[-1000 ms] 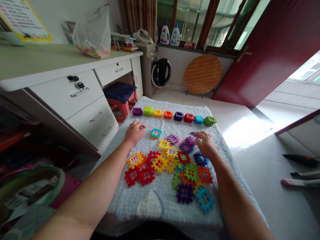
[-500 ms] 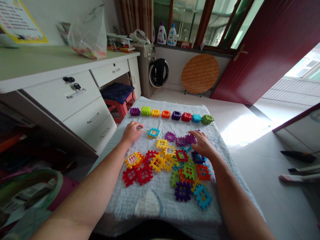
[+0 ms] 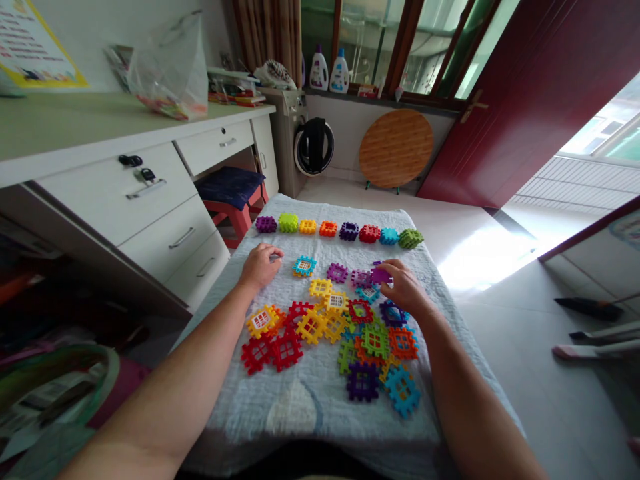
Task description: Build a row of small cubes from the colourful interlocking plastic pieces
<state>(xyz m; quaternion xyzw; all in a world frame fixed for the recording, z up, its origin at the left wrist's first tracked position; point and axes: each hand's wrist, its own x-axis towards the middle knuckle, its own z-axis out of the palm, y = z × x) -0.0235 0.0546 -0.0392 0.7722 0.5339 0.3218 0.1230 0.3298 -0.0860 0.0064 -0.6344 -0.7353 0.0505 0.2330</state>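
My right hand (image 3: 404,283) has its thumb and fingers closed on a flat purple plastic building block (image 3: 381,275) with notched edges, low over the cloth. Beside it lie another purple block (image 3: 361,279) and a blue one (image 3: 368,293). On the left, my left hand (image 3: 262,268) rests on the cloth with fingers loosely bent, thumb apart, and nothing visible in it. A blue window block (image 3: 304,266) sits just right of its fingertips. Yellow blocks (image 3: 313,327), red blocks (image 3: 287,350) and green blocks (image 3: 375,340) lie in a loose heap nearer me.
Along the far edge of the cloth-covered table (image 3: 295,413) stands a row of assembled block cubes (image 3: 329,229). To the left are a white desk (image 3: 150,193) and a stool (image 3: 233,187). A washing machine (image 3: 293,140) and a round wooden board (image 3: 396,148) stand beyond.
My right hand has closed on the purple block and shifted it slightly, uncovering more of the blue block below. The whole view has drifted a little; my left hand stays in place.
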